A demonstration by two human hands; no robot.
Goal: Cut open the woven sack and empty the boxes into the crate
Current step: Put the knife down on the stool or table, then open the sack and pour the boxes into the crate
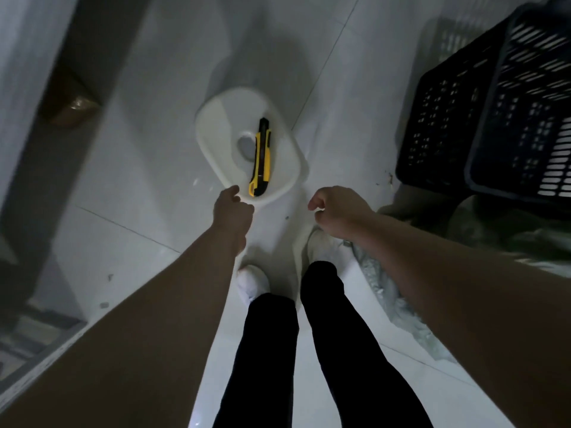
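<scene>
A yellow and black utility knife (261, 159) lies on a white plastic stool (216, 125) on the floor ahead of me. My left hand (233, 208) is at the stool's near rim. Its thumb rests on the rim and its fingers are curled; whether it grips the rim is unclear. My right hand (335, 211) hovers to the right of the stool, loosely curled and holding nothing. A dark slotted crate (494, 118) stands at the upper right. The pale woven sack (383, 291) lies crumpled at the right, under my right forearm.
White floor tiles (129, 180) surround the stool. A brown cardboard box (69, 100) sits in a dark gap at the upper left. My legs and white shoes (253, 282) stand just behind the stool. A low ledge runs along the lower left.
</scene>
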